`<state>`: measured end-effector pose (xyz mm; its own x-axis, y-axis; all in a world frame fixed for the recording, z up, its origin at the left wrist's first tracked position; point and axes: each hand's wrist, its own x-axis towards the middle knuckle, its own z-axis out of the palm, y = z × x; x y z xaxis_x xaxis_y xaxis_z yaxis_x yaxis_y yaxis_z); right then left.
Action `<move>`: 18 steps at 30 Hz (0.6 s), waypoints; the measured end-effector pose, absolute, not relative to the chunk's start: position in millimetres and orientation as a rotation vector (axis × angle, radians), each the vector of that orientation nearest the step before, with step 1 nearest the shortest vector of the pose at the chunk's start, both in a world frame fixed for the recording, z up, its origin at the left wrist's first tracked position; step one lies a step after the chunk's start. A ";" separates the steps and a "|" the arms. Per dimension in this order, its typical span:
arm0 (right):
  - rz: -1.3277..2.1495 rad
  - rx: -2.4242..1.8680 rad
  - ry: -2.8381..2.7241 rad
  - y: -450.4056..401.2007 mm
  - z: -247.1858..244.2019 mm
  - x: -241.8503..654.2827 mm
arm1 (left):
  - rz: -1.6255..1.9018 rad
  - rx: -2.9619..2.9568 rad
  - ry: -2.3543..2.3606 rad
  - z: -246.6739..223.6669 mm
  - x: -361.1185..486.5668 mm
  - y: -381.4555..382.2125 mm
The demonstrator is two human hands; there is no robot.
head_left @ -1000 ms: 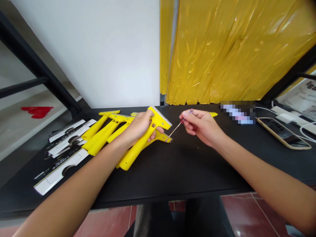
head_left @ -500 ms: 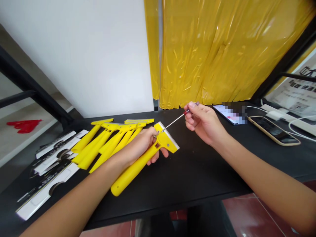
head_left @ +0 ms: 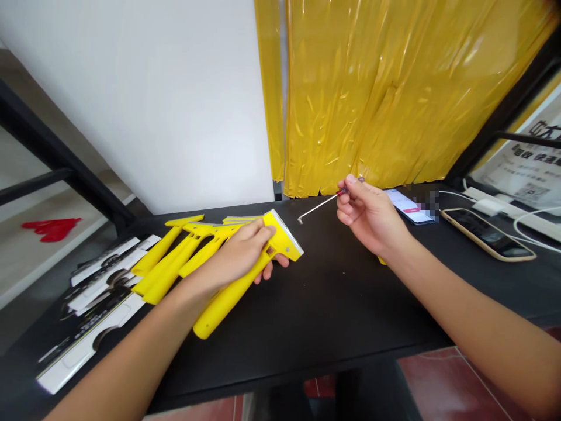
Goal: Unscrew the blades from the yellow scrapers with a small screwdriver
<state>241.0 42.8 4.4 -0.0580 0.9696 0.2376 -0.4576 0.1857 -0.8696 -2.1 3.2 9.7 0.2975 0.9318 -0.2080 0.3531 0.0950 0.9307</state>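
My left hand [head_left: 254,245] is wrapped round the neck of a yellow scraper [head_left: 225,301], its thumb on the head near the metal blade edge. The scraper's handle slants down toward the front of the table. My right hand [head_left: 363,207] pinches the red, see-through handle of a screwdriver [head_left: 319,206]. Its thin shaft points down left, apart from the scraper head. A tiny metal piece, seemingly a screw [head_left: 300,220], sits at the tip. More yellow scrapers [head_left: 169,266] lie together behind my left forearm, partly hidden by it.
White-and-black boxes [head_left: 90,345] lie at the left of the black table [head_left: 324,321]. At the right are two phones [head_left: 486,234], white cables and a power strip [head_left: 521,213]. A yellow bit [head_left: 382,261] shows beside my right wrist. White and yellow panels stand behind.
The screwdriver tip has come off the scraper head, with a small metal piece on it. My right hand has shifted slightly right, and my left hand with the scraper slightly left.
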 end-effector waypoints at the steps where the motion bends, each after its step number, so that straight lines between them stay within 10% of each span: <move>1: 1.309 -0.644 -1.020 43.8 5.0 242.3 | 0.669 1.526 1.258 11.0 -3.7 1.4; 18: 1.307 -0.575 -0.960 45.6 14.6 253.1 | 1.098 3.475 0.989 -0.9 -9.4 -0.6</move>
